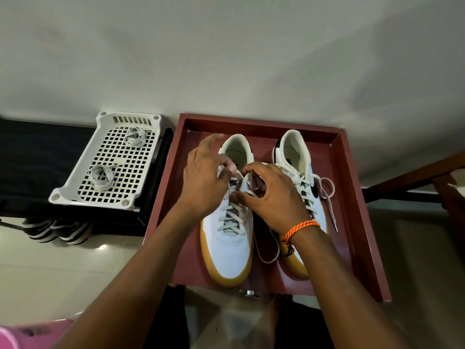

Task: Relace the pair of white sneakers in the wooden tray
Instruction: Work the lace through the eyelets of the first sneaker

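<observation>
left hand [204,178] pinching a lace end [227,170] over the left sneaker [227,233]; right hand [273,195] curled round the lace [245,195] at the top eyelets. both sneakers side by side in the wooden tray [352,197], right sneaker [299,172] loosely laced. two bundled spare laces [102,177] in the white basket [75,177] beside.

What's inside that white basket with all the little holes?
Inside the white basket lie two bundles of coiled pale shoelaces, one bundle near the far end and another nearer. Nothing else shows on its grid floor; what is under the basket is hidden.
</observation>
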The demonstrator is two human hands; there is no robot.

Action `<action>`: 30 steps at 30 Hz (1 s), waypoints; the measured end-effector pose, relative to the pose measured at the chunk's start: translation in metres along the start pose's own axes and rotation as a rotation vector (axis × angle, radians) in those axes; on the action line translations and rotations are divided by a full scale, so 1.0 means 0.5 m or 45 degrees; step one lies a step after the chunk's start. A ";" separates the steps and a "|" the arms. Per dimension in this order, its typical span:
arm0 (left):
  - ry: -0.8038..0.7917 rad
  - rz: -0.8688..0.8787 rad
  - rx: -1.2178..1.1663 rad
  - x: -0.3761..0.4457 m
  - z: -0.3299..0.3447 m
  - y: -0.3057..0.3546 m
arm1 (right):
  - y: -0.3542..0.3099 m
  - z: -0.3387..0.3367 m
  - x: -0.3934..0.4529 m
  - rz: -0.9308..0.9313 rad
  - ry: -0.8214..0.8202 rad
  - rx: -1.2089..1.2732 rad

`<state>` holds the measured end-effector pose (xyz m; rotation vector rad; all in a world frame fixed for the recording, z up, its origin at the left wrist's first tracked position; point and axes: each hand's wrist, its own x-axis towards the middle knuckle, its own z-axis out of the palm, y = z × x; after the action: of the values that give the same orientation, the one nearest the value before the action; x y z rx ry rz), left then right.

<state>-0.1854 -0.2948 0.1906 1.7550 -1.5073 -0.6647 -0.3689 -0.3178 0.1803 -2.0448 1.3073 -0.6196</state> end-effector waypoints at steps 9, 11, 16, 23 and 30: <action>0.151 0.080 0.163 0.005 -0.028 -0.026 | 0.000 -0.005 -0.001 0.006 -0.007 0.050; -0.024 0.100 0.314 -0.011 -0.007 -0.007 | 0.000 -0.005 0.000 -0.004 -0.008 0.041; -0.127 0.019 0.277 -0.024 0.011 -0.004 | 0.003 -0.003 0.001 -0.016 -0.006 0.038; 0.089 -0.213 -0.595 0.000 -0.018 0.008 | -0.002 -0.006 0.000 0.010 -0.017 0.057; 0.105 -0.369 -1.794 0.001 -0.053 0.022 | -0.005 -0.007 -0.001 0.015 -0.024 0.069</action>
<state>-0.1715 -0.2910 0.2154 0.8188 -0.3777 -1.3220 -0.3703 -0.3173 0.1845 -1.9934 1.2774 -0.6228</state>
